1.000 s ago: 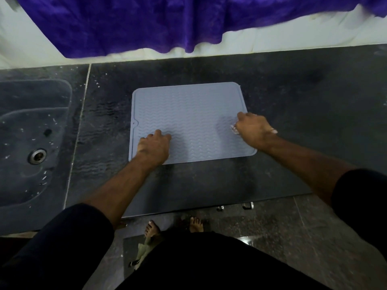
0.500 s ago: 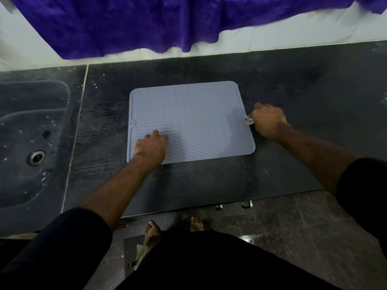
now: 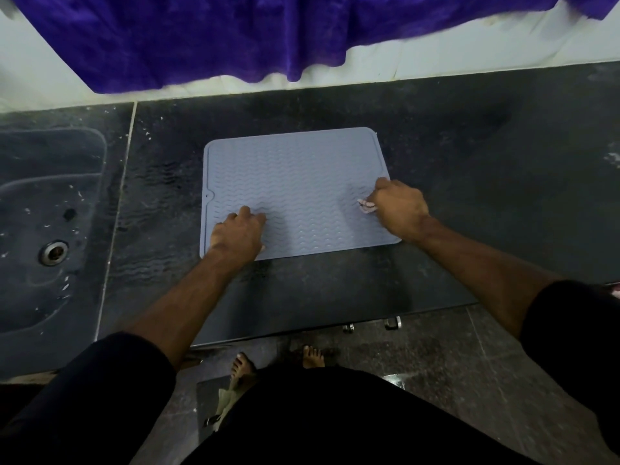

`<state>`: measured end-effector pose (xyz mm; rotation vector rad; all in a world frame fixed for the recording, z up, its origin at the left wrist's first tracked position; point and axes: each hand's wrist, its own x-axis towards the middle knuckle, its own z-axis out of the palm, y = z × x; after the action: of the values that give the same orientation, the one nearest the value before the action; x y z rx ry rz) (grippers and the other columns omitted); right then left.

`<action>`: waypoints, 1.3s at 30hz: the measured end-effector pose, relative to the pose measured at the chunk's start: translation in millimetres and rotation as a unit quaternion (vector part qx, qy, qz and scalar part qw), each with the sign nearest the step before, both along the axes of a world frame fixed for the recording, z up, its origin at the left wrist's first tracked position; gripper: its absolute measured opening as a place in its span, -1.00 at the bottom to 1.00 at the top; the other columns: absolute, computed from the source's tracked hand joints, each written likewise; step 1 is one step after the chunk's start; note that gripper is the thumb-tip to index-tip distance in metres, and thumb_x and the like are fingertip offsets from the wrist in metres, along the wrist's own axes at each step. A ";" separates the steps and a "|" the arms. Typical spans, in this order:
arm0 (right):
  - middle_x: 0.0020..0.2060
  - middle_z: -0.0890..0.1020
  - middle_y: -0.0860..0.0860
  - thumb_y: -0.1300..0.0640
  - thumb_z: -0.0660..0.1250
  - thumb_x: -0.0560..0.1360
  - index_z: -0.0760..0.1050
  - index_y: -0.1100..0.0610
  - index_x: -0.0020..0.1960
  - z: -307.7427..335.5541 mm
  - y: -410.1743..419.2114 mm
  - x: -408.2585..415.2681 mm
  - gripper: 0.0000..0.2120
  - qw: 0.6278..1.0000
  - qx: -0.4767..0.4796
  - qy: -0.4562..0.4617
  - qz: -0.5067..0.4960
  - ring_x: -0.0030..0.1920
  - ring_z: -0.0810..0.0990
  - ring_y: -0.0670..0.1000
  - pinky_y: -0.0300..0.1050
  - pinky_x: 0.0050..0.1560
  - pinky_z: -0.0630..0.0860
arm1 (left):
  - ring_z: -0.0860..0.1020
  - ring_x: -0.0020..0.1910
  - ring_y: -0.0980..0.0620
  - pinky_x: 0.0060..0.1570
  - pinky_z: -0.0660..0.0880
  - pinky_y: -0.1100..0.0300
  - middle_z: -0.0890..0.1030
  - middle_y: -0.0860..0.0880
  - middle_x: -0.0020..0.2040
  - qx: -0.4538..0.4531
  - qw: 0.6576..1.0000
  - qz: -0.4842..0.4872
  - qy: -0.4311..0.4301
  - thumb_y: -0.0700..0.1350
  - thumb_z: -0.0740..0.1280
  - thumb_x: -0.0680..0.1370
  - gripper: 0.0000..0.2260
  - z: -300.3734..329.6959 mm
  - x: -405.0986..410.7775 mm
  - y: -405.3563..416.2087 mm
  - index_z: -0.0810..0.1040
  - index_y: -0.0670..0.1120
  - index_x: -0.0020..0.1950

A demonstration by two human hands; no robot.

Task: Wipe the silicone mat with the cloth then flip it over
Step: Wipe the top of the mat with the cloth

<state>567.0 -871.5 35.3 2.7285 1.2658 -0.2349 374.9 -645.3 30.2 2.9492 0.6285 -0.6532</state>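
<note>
A pale grey-blue silicone mat (image 3: 295,182) with a wavy ribbed surface lies flat on the dark stone counter (image 3: 469,182). My left hand (image 3: 238,234) presses down on the mat's near left part, fingers curled, holding nothing. My right hand (image 3: 397,208) rests on the mat's right edge, closed around a small pinkish-white cloth (image 3: 365,206). Only a bit of the cloth pokes out from under the fingers on the left side of the hand.
A dark sink (image 3: 50,209) with a metal drain (image 3: 53,252) is set into the counter at the left. A purple fabric (image 3: 235,35) hangs over the white wall behind. The counter's front edge runs below my forearms, with my bare feet on the floor.
My right hand with the cloth slid off the mat's right edge onto the counter, then came back onto the mat's right side. My left hand stayed pressed in place.
</note>
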 end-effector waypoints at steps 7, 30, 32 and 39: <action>0.33 0.40 0.13 0.18 0.30 0.53 0.44 0.15 0.34 -14.9 7.2 -36.9 -0.62 0.998 0.027 0.037 0.035 0.31 0.39 0.20 0.12 0.25 0.42 | 0.41 0.27 -0.19 0.19 0.42 -0.10 0.37 -0.18 0.32 -0.032 0.999 0.020 -0.013 0.07 0.41 0.49 -0.42 -0.4 3.3 6.8 0.30 -0.06 0.43; 0.16 0.48 0.13 0.23 0.35 0.47 0.51 0.19 0.22 -8.1 6.3 -59.3 -0.68 1.000 -0.001 0.007 0.021 0.12 0.50 0.17 0.06 0.01 0.53 | 0.38 0.29 -0.20 0.25 0.40 -0.14 0.32 -0.18 0.34 -0.025 0.998 -0.017 -0.048 -0.15 0.35 0.53 -0.45 -15.7 3.9 -2.3 0.25 0.00 0.49; 0.20 0.46 0.13 0.21 0.34 0.48 0.48 0.16 0.28 -6.4 1.9 -58.1 -0.64 1.000 -0.007 0.019 0.022 0.18 0.47 0.19 0.08 0.07 0.52 | 0.38 0.29 -0.20 0.24 0.40 -0.13 0.32 -0.18 0.34 -0.024 0.998 -0.019 -0.048 -0.13 0.35 0.53 -0.45 -16.3 4.6 -1.5 0.25 0.00 0.49; 0.10 0.49 0.14 0.22 0.34 0.49 0.54 0.15 0.22 2.4 26.1 -40.7 -0.70 0.999 0.028 0.001 -0.022 0.05 0.52 0.18 0.02 -0.04 0.52 | 0.41 0.25 -0.18 0.19 0.46 -0.11 0.36 -0.17 0.31 -0.036 0.997 -0.014 -0.074 -0.12 0.38 0.52 -0.46 -21.3 -0.5 -0.2 0.30 -0.01 0.46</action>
<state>526.4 -845.4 37.7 2.8060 1.2309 -0.2106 374.4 -645.5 8.9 2.9101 0.5399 -0.4431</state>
